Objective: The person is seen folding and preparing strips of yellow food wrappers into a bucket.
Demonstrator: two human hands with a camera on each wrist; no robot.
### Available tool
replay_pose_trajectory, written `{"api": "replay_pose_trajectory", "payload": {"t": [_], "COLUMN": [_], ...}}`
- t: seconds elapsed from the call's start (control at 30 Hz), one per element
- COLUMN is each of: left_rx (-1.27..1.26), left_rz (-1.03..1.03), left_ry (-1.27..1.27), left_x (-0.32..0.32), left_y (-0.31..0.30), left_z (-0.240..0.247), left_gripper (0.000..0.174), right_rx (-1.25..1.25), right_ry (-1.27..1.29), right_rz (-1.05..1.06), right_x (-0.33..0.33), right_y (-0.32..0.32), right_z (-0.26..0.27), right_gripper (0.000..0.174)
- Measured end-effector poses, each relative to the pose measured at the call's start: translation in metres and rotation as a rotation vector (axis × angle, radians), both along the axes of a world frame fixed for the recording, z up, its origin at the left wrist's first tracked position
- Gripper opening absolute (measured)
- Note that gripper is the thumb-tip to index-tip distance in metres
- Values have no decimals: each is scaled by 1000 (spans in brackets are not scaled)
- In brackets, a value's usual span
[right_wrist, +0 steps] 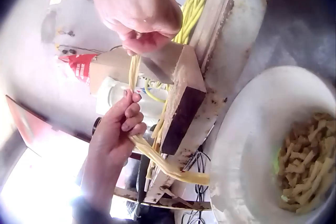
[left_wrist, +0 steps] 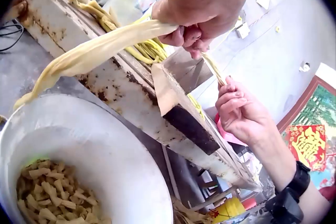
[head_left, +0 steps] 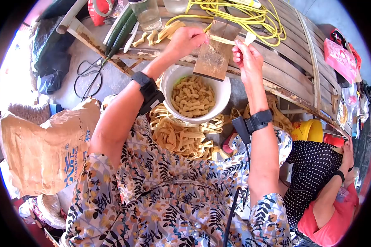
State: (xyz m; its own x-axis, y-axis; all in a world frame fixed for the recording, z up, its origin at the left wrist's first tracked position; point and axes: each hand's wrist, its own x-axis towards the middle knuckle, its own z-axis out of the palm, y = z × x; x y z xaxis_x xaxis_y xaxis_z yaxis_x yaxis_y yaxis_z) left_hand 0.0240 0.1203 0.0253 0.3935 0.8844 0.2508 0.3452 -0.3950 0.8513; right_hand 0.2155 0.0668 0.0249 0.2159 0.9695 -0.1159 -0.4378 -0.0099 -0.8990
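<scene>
A pale yellow strip (head_left: pixel 222 40) is stretched between both hands above a wooden board (head_left: pixel 213 55). The left hand (head_left: pixel 186 40) (left_wrist: pixel 202 11) grips it with curled fingers, and in the left wrist view a loose length of the strip (left_wrist: pixel 79 56) hangs from that hand to the bucket rim. The right hand (head_left: pixel 248 57) (right_wrist: pixel 139 11) pinches the other end. Below the board stands a white bucket (head_left: pixel 223 96) holding short cut pieces (head_left: pixel 193 96). More long strips (head_left: pixel 173 136) lie heaped under the bucket.
On the slatted table (head_left: pixel 292 61) are a coiled yellow cord (head_left: pixel 272 31), green cucumbers (head_left: pixel 121 31), a white-handled knife (head_left: pixel 131 38) and a glass of liquid (head_left: pixel 147 16). A large brown paper sack (head_left: pixel 45 148) stands at left. Another person (head_left: pixel 325 206) sits at right near a yellow bucket (head_left: pixel 309 131).
</scene>
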Motion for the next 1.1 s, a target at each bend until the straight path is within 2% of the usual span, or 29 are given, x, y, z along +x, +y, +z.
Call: {"api": "replay_pose_trajectory", "payload": {"t": [0.17,0.37,0.57,0.87,0.97,1.07,1.1], "left_rx": [-35,38,13,72,61,174,113], "left_rz": [91,84,133,79,110,185,205], "left_ry": [1,-106,-38,-70,-94,88,98], "left_x": [4,7,9,11,13,11,7], "left_y": [13,20,20,12,23,21,20], "left_z": [-7,-13,-15,-2,-19,-31,-29], "left_gripper": [22,20,19,18,18,17,16], "right_rx": [19,19,4,9,21,-38,-25], "right_ry": [21,25,25,84,65,-117,-157], "right_rz": [-42,-60,-63,-70,-76,-101,-121], "right_x": [-5,-6,-5,1,-3,-7,-2], "right_y": [14,25,29,28,31,34,30], "right_z": [-2,-8,-14,-10,-17,-29,-30], "right_gripper": [11,11,11,10,11,11,11]}}
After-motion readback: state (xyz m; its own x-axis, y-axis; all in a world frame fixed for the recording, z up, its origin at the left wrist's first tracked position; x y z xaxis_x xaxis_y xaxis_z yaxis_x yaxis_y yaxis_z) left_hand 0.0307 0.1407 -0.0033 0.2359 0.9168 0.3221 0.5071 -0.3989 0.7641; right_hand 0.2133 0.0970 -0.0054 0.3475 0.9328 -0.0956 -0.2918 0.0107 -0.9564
